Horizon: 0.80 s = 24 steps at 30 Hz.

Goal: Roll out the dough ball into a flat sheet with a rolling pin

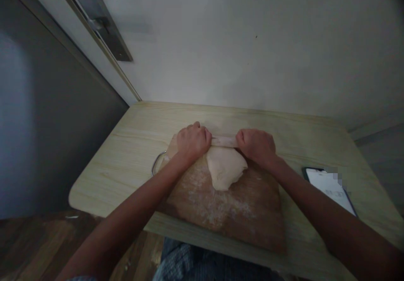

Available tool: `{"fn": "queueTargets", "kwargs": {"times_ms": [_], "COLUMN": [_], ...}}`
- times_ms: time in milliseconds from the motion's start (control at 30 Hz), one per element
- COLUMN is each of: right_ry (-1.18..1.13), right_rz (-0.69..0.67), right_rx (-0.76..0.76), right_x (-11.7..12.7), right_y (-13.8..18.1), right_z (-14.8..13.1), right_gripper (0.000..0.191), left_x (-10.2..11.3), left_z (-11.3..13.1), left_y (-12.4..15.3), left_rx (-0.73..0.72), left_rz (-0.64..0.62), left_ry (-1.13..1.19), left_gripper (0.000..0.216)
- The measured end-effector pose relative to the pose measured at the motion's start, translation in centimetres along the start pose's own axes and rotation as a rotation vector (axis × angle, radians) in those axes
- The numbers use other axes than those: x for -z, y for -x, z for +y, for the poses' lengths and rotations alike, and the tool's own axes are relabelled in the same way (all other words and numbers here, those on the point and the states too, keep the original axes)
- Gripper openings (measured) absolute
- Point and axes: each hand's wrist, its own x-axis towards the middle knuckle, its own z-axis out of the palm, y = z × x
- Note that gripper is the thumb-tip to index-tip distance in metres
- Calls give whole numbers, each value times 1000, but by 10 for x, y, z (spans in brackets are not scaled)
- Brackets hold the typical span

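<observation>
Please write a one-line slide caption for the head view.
Left hand and right hand grip a rolling pin at the far edge of dough on a powder-dusted wooden board.

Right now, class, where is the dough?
In the head view, the dough lies just right of and below centre, on the wooden board, at the near side of the rolling pin.

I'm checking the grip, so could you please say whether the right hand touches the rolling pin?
Touching: the head view shows the right hand curled over the rolling pin's end.
</observation>
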Motion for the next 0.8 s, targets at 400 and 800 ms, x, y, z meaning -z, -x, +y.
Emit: {"fn": "queueTargets", "kwargs": {"times_ms": [400, 800], "right_ry": [-56, -203], "right_rz": [-131, 46], "right_rx": [-27, -156], "right_x": [1, 22], "right_y": [-12, 14], "right_z": [1, -5], "right_gripper": [43, 51], "left_x": [-3, 23], "left_z": [-4, -7], "left_y": [-18, 2], "left_rx": [40, -168], "left_rz": [-65, 196], "left_ry": [1, 221], "left_gripper": [43, 28]}}
